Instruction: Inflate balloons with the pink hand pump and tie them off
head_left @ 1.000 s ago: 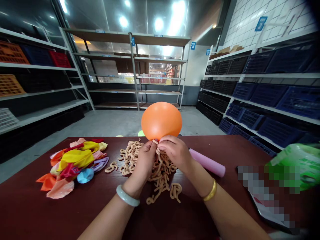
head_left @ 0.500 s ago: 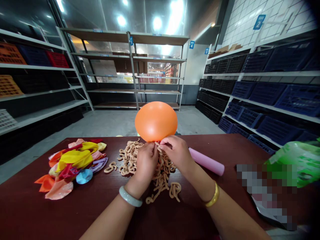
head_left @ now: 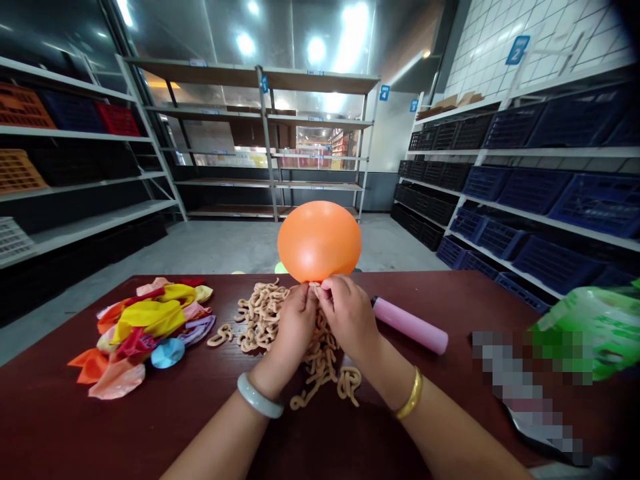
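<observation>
An inflated orange balloon [head_left: 319, 241] stands above the table's far edge, its neck down between my hands. My left hand [head_left: 299, 319] pinches the neck. My right hand [head_left: 349, 312] is closed beside it, fingertips on a thin tan band at the neck. Behind and below my hands lies a heap of tan rubber bands [head_left: 260, 313], partly hidden by them. Flat balloons in yellow, red, orange, pink and blue form a pile [head_left: 150, 320] at the left. A pink cylinder [head_left: 413, 325] lies right of my right hand.
The dark red table [head_left: 200, 427] holds a partly pixelated flat object [head_left: 525, 413] and a green plastic bag [head_left: 600, 327] at the right. Shelves [head_left: 320, 187] stand beyond the floor, and racks with blue crates [head_left: 535, 193] line the right side.
The orange balloon has shifted slightly to the right. My right hand has turned and drawn in closer to my left at the neck, uncovering the dark end of the pink cylinder.
</observation>
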